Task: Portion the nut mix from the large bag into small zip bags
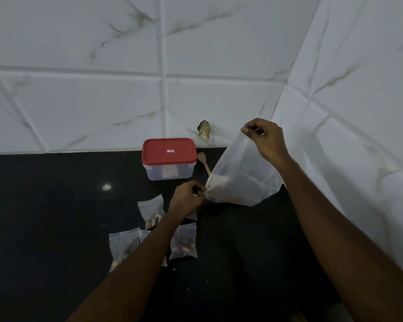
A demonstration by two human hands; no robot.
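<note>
Several filled small zip bags (183, 242) lie closest, then the left hand (187, 198) pinches a low corner of the large bag (240, 177) and the right hand (265, 138) pinches its top up high, maybe to shake down what is left

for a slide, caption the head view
Left hand and right hand pinch large bag beside filled small zip bags.

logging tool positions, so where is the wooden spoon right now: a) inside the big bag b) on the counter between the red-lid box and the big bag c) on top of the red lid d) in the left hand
b: the wooden spoon lies on the counter between the red-lidded container and the large bag, which the left hand and right hand both grip.
</note>
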